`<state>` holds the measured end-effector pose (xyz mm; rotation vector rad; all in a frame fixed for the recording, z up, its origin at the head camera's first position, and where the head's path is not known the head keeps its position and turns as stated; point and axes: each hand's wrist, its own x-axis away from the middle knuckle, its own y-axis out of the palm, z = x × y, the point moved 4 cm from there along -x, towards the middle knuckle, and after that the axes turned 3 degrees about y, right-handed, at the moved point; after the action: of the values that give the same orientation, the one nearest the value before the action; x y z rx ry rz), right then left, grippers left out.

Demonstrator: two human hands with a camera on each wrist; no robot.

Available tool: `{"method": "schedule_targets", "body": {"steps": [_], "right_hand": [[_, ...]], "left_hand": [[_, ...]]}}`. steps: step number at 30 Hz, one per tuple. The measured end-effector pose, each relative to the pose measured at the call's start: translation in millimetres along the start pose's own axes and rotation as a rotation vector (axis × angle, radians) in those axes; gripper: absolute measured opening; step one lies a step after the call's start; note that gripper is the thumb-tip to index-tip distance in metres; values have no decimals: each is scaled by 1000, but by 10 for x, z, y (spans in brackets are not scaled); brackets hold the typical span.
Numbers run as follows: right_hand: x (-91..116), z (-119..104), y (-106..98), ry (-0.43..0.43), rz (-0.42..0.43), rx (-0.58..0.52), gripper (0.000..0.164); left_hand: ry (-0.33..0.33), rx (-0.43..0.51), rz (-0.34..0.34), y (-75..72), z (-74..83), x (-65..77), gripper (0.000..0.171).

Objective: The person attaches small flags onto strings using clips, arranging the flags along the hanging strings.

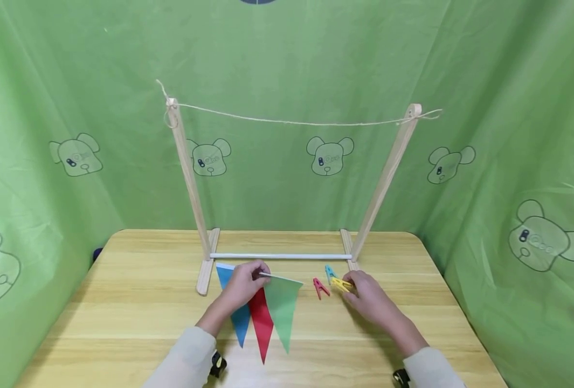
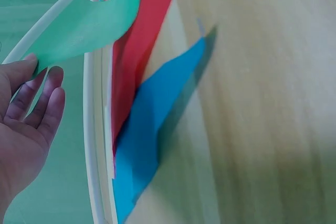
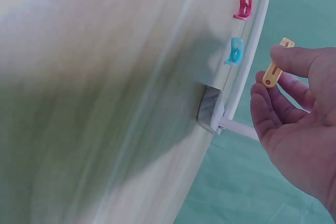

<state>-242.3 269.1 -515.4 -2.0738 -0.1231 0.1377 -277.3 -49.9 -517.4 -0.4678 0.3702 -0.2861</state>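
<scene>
Between thumb and fingers, my left hand (image 1: 248, 281) pinches a green pennant (image 1: 282, 307) by its white top edge. Under that hand lie a red pennant (image 1: 261, 323) and a blue pennant (image 1: 240, 318), points toward me; the left wrist view shows the green pennant (image 2: 89, 30) raised and curving away from the other two. My right hand (image 1: 368, 297) pinches a yellow clothespin (image 1: 341, 284), seen end to end between thumb and fingertips in the right wrist view. Beside it on the table are a pink clothespin (image 1: 320, 288) and a blue clothespin (image 1: 330, 272).
Behind the hands stands a wooden frame with a left post (image 1: 189, 183), a right post (image 1: 386, 178) and a white bottom bar (image 1: 282, 256). A thin string (image 1: 287, 122) sags between the post tops. Green cloth (image 1: 277, 188) surrounds the wooden table (image 1: 136, 302).
</scene>
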Motion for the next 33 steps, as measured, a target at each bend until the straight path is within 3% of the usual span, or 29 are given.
{"method": "schedule_targets", "body": {"steps": [9, 22, 28, 33], "right_hand": [[-11, -109, -153, -102, 104, 2, 28], [-75, -202, -302, -125, 130, 2, 30], [-104, -241, -359, -146, 146, -3, 29], [-117, -267, -410, -141, 155, -11, 28]], "left_hand": [[-31, 45, 35, -41, 54, -29, 10], [-77, 161, 111, -127, 180, -99, 6], [-69, 198, 160, -195, 254, -150, 8], [-65, 197, 158, -224, 302, -197, 7]]}}
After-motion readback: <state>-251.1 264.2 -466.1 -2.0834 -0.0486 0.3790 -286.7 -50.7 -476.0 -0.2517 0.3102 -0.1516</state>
